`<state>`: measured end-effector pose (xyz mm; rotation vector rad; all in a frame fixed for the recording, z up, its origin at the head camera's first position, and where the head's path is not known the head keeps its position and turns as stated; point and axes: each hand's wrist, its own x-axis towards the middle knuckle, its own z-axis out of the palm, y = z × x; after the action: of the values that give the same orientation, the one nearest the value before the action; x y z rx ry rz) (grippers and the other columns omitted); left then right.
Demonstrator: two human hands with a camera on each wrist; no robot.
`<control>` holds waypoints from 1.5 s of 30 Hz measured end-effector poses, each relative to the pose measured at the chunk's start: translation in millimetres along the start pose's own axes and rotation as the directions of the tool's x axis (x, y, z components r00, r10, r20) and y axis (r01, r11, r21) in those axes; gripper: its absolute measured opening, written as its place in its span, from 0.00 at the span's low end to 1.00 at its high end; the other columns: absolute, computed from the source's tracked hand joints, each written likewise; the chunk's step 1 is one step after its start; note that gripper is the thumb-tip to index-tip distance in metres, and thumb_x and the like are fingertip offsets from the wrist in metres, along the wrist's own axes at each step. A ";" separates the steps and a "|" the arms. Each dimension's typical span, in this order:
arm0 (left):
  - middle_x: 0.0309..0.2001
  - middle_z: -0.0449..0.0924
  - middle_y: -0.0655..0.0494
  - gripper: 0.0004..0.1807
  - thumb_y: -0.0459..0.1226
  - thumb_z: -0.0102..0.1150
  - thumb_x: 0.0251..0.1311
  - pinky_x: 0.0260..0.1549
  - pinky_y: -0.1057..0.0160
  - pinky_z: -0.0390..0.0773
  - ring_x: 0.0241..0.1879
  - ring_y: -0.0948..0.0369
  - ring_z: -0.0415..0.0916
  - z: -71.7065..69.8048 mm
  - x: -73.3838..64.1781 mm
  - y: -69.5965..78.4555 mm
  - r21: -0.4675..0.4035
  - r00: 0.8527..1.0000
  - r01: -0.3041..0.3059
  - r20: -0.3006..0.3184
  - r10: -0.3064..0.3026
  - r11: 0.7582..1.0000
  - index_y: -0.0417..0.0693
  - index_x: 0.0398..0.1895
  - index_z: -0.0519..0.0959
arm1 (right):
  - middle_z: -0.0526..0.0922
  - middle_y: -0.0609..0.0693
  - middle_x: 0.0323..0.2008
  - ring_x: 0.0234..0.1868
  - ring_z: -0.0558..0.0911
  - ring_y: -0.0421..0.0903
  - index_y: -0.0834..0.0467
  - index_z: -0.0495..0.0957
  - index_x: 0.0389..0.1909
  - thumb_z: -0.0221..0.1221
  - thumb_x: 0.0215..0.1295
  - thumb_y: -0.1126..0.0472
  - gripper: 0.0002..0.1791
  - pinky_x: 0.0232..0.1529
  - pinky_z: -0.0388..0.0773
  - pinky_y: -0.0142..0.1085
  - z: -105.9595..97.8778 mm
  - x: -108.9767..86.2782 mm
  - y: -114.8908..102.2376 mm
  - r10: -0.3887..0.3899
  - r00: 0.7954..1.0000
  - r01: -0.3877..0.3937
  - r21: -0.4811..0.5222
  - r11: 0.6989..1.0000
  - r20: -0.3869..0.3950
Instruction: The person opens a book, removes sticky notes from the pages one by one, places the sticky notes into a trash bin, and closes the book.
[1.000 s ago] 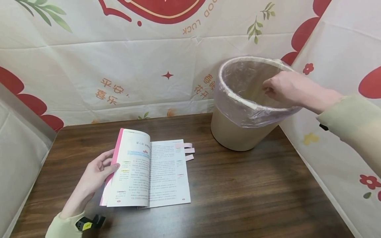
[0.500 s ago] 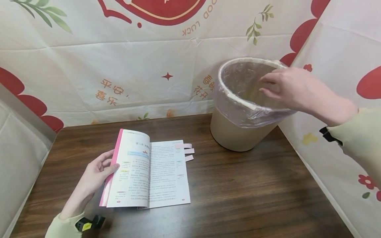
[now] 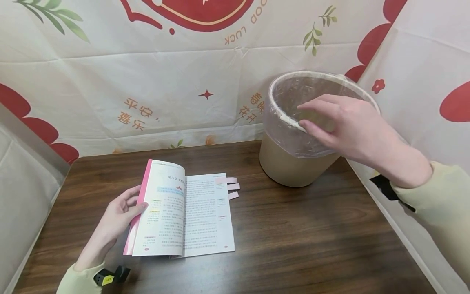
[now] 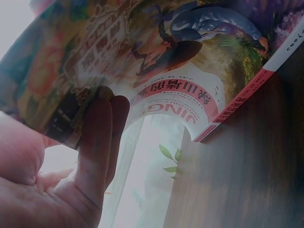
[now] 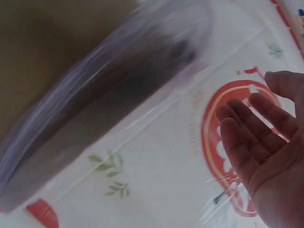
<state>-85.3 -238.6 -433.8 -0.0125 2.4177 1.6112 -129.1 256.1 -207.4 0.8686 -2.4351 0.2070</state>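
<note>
While near the bin (image 3: 293, 167), right fingers (image 3: 324, 107) curved — left fingers (image 4: 95, 147) round a book (image 3: 205, 216).

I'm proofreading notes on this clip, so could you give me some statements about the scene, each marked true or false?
1. The left hand holds the book. True.
2. The right hand grips a pen. False: it is open and holds nothing.
3. The bin has a plastic liner. True.
4. The paper tabs stick out from the book's left side. False: they stick out on its right.
</note>
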 end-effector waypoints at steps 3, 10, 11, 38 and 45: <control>0.57 0.87 0.43 0.40 0.38 0.64 0.72 0.36 0.66 0.89 0.39 0.69 0.90 0.1 0.1 0.2 -0.004 1.000 -0.007 0.000 0.007 1.000 0.39 0.81 0.57 | 0.92 0.56 0.44 0.43 0.89 0.55 0.59 0.87 0.52 0.71 0.60 0.64 0.18 0.45 0.83 0.50 4.1 -0.9 -10.3 -0.034 0.999 0.035 0.028 0.999 -0.017; 0.59 0.86 0.39 0.40 0.39 0.63 0.73 0.36 0.66 0.88 0.39 0.69 0.90 0.2 0.0 -1.0 0.002 1.000 0.000 0.001 0.000 1.000 0.39 0.81 0.57 | 0.91 0.54 0.43 0.43 0.89 0.52 0.59 0.87 0.52 0.73 0.59 0.64 0.19 0.44 0.86 0.50 19.1 -4.5 -27.2 -0.090 0.996 0.091 0.064 0.994 -0.026; 0.59 0.86 0.39 0.40 0.39 0.63 0.73 0.36 0.66 0.88 0.39 0.69 0.90 0.1 0.0 -1.2 0.004 1.000 0.001 -0.001 -0.001 1.000 0.39 0.81 0.57 | 0.91 0.53 0.43 0.43 0.90 0.52 0.59 0.87 0.53 0.73 0.58 0.64 0.20 0.44 0.86 0.50 21.3 -5.0 -28.9 -0.092 0.995 0.093 0.066 0.993 -0.028; 0.62 0.82 0.31 0.40 0.39 0.63 0.73 0.37 0.67 0.89 0.39 0.68 0.90 2.0 -1.4 3.5 0.008 1.000 0.010 -0.010 -0.010 1.000 0.39 0.81 0.57 | 0.89 0.53 0.53 0.55 0.89 0.52 0.58 0.85 0.57 0.69 0.68 0.54 0.20 0.56 0.86 0.49 113.1 -27.7 -59.3 0.009 0.988 -0.043 0.211 0.977 0.157; 0.63 0.81 0.30 0.40 0.38 0.63 0.73 0.38 0.66 0.89 0.39 0.69 0.90 2.4 -1.7 4.2 0.005 1.000 0.007 -0.010 -0.007 1.000 0.39 0.81 0.56 | 0.89 0.53 0.55 0.57 0.88 0.52 0.56 0.85 0.58 0.69 0.68 0.54 0.20 0.56 0.86 0.49 128.1 -34.3 -63.8 0.053 0.980 -0.096 0.222 0.970 0.190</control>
<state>-83.8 -234.9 -430.5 -0.0284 2.4265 1.6062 -123.4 184.8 -336.0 0.9308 -2.6556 0.4646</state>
